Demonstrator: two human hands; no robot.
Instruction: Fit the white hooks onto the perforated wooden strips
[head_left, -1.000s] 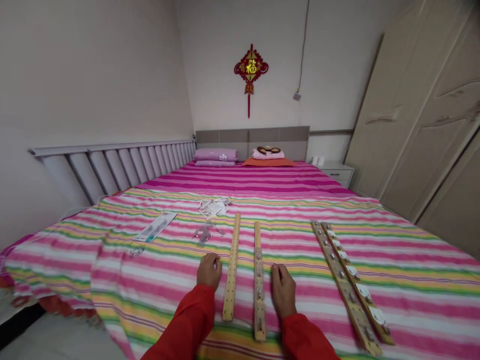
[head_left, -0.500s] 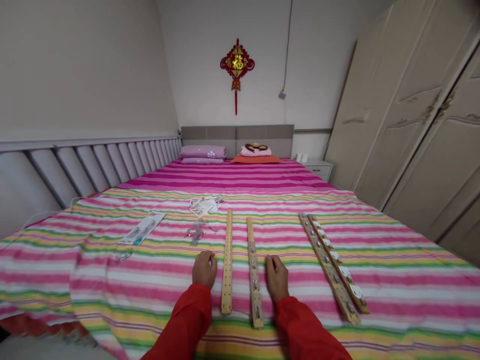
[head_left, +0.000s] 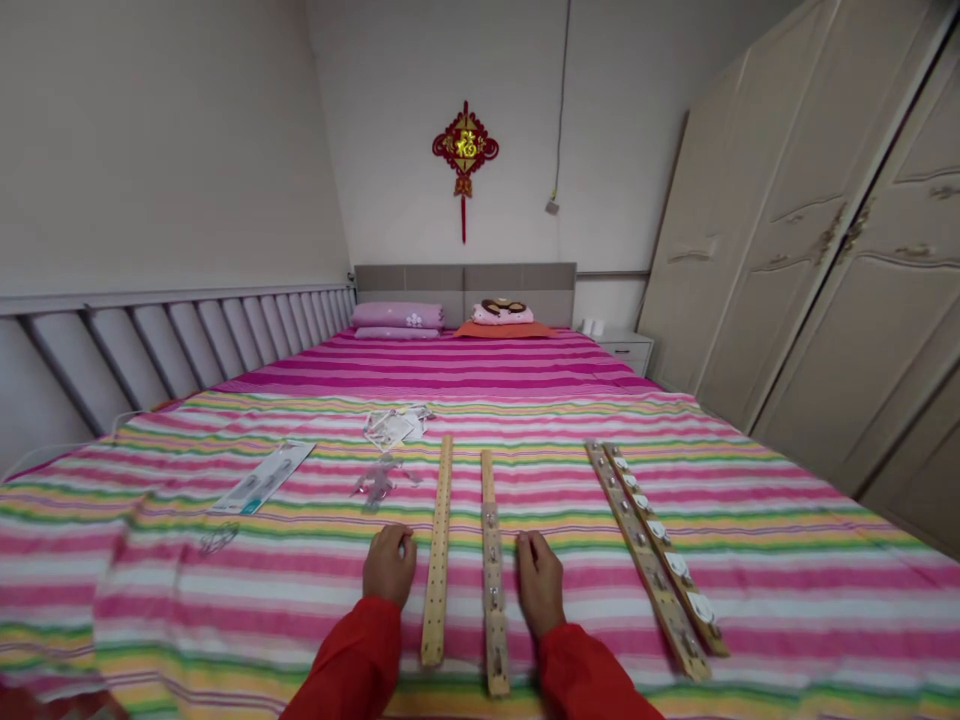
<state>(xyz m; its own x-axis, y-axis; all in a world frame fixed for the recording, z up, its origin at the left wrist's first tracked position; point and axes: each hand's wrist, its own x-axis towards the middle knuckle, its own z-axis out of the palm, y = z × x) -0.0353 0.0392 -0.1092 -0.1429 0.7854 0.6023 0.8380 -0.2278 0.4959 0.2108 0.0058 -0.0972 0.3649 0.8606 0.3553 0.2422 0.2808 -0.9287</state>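
My left hand rests on the striped cloth, its fingers curled into a loose fist with nothing showing in it. Just right of it lies a wooden strip with rows of small holes. A second wooden strip carries several metal hooks on clear backings along its nearer part, while its far end is bare wood. To the right of that strip, my right hand lies closed on the cloth, also holding nothing visible. Neither hand touches a strip.
Two strips, one with metal hooks and one with white round pieces, lie at the right. Left are a hook package, thin wire-like pieces, clear plastic scraps and white cards. Pillows lie at the headboard.
The view has shifted slightly, so everything sits a little lower and farther left. Both hands keep their closed pose beside the strips, and nothing on the cloth has moved.
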